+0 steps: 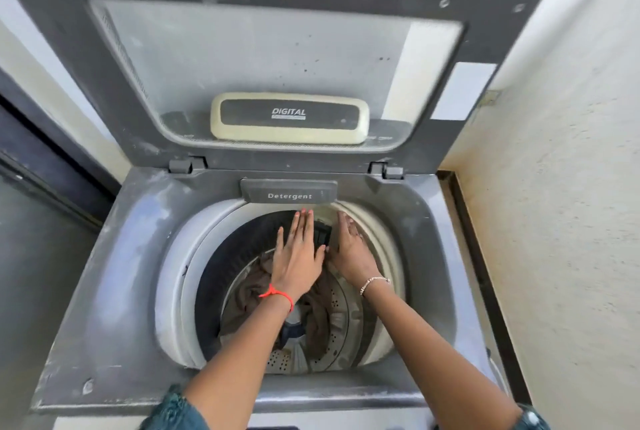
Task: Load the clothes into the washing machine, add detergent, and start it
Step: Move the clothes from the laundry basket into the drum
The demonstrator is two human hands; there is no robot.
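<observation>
Under the closed detergent drawer (289, 195), the left hand (298, 254) and right hand (350, 249) reach flat, fingers spread, gripping nothing. Brown clothes (254, 287) lie below them in the drum (334, 322). Likely next: pulling that drawer open for detergent.

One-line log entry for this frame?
lid: open | drum: brown clothes inside | left hand, right hand: flat, under Detergent drawer | drawer: shut

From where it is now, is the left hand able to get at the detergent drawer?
Probably yes. The left hand is flat and empty, its fingertips just below the detergent drawer. The lid stands open and nothing lies between them.
</observation>
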